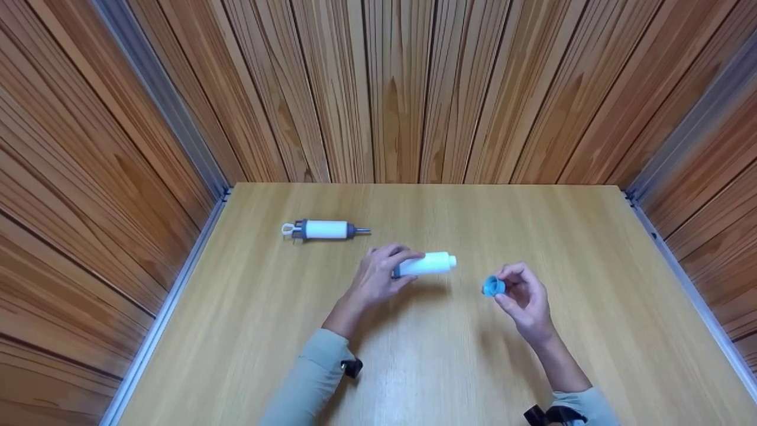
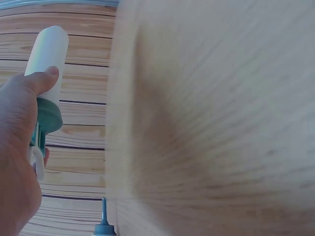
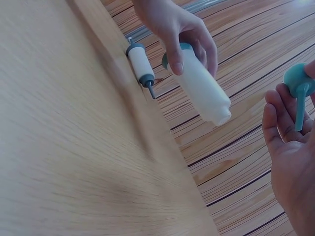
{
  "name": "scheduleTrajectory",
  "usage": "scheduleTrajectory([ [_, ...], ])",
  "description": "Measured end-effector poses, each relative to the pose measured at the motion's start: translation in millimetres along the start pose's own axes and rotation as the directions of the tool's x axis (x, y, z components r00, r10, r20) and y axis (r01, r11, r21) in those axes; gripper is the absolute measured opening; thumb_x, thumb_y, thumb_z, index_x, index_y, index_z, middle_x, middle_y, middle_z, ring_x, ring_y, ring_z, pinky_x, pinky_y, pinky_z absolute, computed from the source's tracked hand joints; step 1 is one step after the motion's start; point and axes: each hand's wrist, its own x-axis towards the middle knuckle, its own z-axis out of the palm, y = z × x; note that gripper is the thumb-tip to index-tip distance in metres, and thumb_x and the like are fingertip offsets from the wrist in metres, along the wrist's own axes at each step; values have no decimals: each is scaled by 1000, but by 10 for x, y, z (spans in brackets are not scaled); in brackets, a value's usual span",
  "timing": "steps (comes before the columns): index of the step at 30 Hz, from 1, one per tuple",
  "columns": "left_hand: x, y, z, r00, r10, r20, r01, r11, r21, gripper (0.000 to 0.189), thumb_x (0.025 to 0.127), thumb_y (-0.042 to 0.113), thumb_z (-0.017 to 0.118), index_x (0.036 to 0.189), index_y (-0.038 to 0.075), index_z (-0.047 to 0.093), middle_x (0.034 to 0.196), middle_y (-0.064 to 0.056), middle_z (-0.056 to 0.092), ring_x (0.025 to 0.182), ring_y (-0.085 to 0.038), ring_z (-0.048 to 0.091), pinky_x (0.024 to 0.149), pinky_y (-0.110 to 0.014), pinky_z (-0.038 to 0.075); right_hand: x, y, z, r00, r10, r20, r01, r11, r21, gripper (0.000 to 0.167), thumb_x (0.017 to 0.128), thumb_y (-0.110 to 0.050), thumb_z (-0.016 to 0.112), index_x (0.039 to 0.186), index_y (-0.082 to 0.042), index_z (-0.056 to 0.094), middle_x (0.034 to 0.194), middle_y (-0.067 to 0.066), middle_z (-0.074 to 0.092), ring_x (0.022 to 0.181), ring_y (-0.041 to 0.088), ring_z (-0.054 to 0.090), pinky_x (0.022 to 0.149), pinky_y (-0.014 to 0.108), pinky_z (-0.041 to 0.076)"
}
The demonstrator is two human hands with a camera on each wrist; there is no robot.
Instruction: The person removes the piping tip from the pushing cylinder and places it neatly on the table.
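My left hand (image 1: 378, 277) grips the white syringe barrel (image 1: 433, 263) at its rear end, thumb along the side. Its narrower, bare neck points right, toward my other hand. The left wrist view shows a blue-green collar (image 2: 49, 115) on this barrel and a white ring handle (image 2: 38, 163) under the palm. Between thumb and fingers, my right hand (image 1: 529, 302) pinches a blue nozzle cap (image 1: 493, 286), its hollow side toward the head camera. In the right wrist view, a thin spout (image 3: 299, 110) sticks out of the cap. Cap and barrel are apart, both held above the table.
A second syringe (image 1: 326, 229), with its nozzle attached, lies farther back on the wooden table (image 1: 248, 331), left of my hands. Its nozzle points right. Wood-plank walls (image 1: 396, 89) with metal corner strips (image 1: 171, 118) stand behind and on both sides.
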Motion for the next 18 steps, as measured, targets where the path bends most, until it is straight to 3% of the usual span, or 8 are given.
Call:
scheduleTrajectory([
  [4,29,-71,27,1000,-3,19,2,1000,9,45,101,23,88,144,24,76,142,-9,76,135,-32,72,112,-54,55,-12,1,4,1000,12,3,-12,1000,-13,43,84,30,45,115,3,58,109,-4,78,100,6,78,88,18,62],
  [18,105,-266,149,990,-108,91,107,994,15,42,106,27,81,147,27,73,149,-8,72,139,-33,70,119,-54,56,-52,30,2,1000,23,-8,-23,1000,-7,45,84,30,46,116,2,60,110,-4,78,100,6,77,88,19,62],
])
